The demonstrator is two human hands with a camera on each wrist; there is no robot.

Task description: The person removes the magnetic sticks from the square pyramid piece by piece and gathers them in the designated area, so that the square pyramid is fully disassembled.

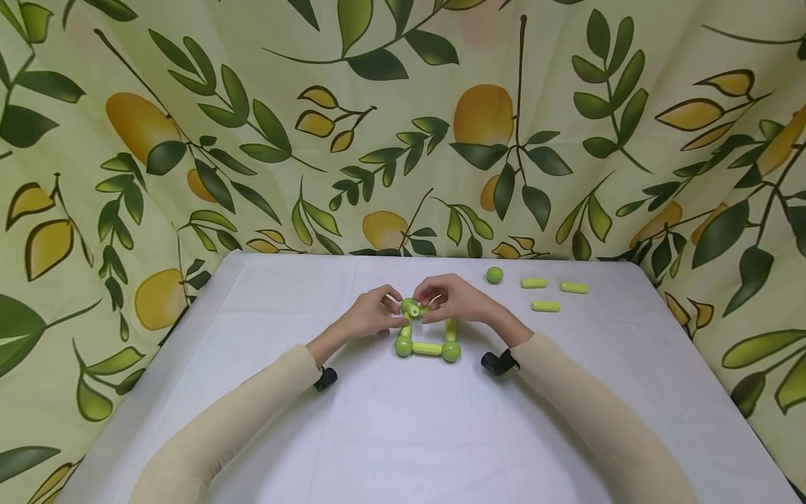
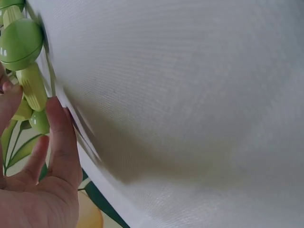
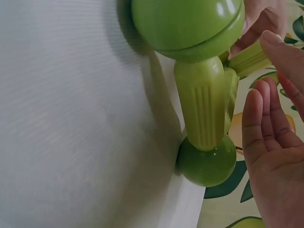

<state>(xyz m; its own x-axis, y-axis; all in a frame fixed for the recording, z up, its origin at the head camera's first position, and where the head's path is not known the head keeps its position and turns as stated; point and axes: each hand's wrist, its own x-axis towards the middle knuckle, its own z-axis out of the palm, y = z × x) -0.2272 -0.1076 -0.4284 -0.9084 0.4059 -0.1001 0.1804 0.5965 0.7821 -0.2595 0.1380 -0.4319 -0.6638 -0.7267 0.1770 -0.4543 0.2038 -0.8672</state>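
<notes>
A square of glossy green balls and ribbed yellow-green rods lies on the white tabletop. Its front left ball (image 1: 404, 346), front rod (image 1: 427, 348) and front right ball (image 1: 450, 351) show plainly; my right hand covers the back right corner from above. Another rod (image 3: 249, 59) stands up from the back left ball (image 1: 409, 306). My left hand (image 1: 371, 313) holds that corner, index fingertip by the side rod (image 2: 32, 88). From the right, my right hand (image 1: 455, 297) pinches the upright rod's top between thumb and index finger, its other fingers (image 3: 259, 121) extended.
To the right behind my right hand lie a loose green ball (image 1: 495, 274) and three loose rods (image 1: 546, 306). A leaf-and-fruit patterned curtain (image 1: 415, 140) hangs beyond the table's back edge. Dark wrist cameras (image 1: 499, 362) sit below both cuffs, near the tabletop (image 1: 403, 434).
</notes>
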